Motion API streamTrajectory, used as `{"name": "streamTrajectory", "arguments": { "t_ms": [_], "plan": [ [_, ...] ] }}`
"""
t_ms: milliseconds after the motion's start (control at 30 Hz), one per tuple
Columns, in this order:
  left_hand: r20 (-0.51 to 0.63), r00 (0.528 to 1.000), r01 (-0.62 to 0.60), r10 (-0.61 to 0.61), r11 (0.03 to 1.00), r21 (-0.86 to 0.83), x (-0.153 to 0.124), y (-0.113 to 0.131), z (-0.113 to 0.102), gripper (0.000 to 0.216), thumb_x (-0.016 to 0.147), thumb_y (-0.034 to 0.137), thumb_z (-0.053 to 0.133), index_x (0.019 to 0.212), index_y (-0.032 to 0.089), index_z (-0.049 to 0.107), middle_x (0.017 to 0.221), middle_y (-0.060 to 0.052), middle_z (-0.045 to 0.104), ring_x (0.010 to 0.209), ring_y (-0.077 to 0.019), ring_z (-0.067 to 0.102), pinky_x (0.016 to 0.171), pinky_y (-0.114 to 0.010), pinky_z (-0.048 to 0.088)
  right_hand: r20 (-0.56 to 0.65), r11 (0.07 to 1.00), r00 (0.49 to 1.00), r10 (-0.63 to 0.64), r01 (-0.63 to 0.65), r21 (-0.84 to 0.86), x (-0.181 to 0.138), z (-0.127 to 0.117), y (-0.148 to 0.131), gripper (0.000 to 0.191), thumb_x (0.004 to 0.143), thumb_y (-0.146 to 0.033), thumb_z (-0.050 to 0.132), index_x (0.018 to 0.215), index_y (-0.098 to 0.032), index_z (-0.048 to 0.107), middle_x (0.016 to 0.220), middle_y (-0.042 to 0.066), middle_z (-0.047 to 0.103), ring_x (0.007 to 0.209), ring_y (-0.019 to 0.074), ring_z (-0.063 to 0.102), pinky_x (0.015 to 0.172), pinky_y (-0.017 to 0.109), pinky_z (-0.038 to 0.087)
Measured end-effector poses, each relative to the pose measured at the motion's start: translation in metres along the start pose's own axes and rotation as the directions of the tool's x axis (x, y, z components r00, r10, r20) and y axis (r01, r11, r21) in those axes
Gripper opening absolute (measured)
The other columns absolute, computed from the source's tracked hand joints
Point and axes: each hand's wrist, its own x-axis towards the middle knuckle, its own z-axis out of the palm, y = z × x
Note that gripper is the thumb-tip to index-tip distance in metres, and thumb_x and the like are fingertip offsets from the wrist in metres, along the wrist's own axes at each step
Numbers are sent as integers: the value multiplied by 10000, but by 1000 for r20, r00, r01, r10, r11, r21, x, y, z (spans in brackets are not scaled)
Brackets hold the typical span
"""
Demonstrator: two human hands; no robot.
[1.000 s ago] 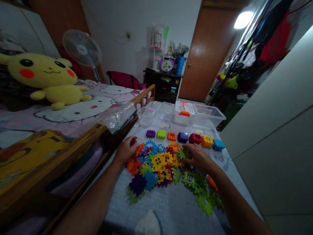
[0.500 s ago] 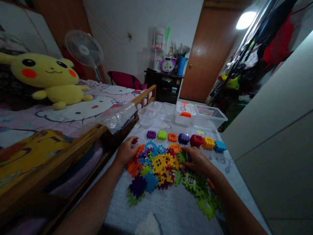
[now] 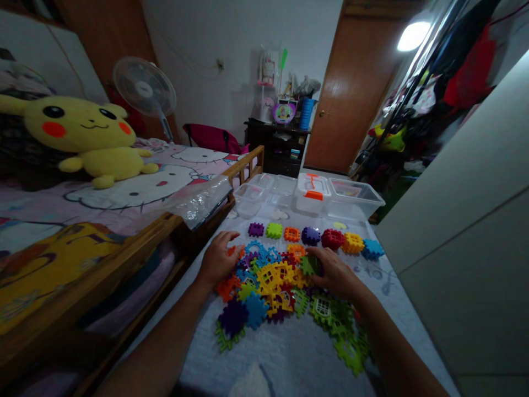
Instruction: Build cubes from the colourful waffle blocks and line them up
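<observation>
A heap of colourful toothed plastic building tiles lies on a pale cloth surface. My left hand rests flat on the heap's left edge, fingers spread over orange and blue tiles. My right hand curls over the heap's right side, its fingertips pinching a green tile. Beyond the heap stands a row of small assembled cubes in purple, green, orange, red, yellow and blue.
Clear plastic boxes and an orange-latched container stand behind the cubes. A wooden bed frame with a yellow plush toy lies left. A fan, a brown door and a white cabinet surround the area.
My left hand slid slightly further onto the tiles at the heap's left edge. My right hand stays at the green tile. The view shifted a little.
</observation>
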Motion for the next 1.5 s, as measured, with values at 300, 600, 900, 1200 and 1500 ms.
{"name": "streamTrajectory", "arguments": {
  "t_ms": [300,600,900,1200,1500],
  "plan": [
    [395,835,-365,383,923,-123,-8,104,1,641,738,394,740,1300,213,491,1311,-100,548,1216,-265,477,1041,-434,383,-103,980,975,-199,201,13,-5,-4,-34,702,770,-265,670,1402,-188,374,1269,150,577,1140,296,538,954,492,463],
    [596,749,-340,291,940,-32,-10,111,1,535,717,427,729,1167,183,571,1129,-100,631,1046,-271,588,899,-372,468,-82,953,949,-304,304,-4,-10,5,-49,741,776,-217,651,1436,-202,315,1305,144,571,1196,287,533,1004,478,459],
    [474,837,-312,274,950,1,10,70,-23,559,635,292,731,1164,171,599,1123,-89,627,1047,-244,577,941,-351,458,-173,982,967,-187,183,-39,-23,-7,-46,718,855,-359,590,1474,-229,251,1457,136,432,1344,297,400,1075,511,397],
    [401,916,-108,19,974,201,79,-52,-27,523,628,330,673,1127,176,643,1024,-67,644,917,-229,623,838,-314,495,-337,988,930,150,-132,76,-47,-13,38,439,820,-444,547,1196,-219,575,1182,128,652,1019,304,644,805,466,566],
    [520,854,-139,-17,955,260,100,-70,-8,585,628,312,642,1181,123,631,1064,-99,638,985,-255,611,877,-297,469,-329,948,893,307,-255,193,-53,3,54,433,818,-457,535,1145,-185,615,1113,123,678,899,253,673,789,421,569]
  ]
}}
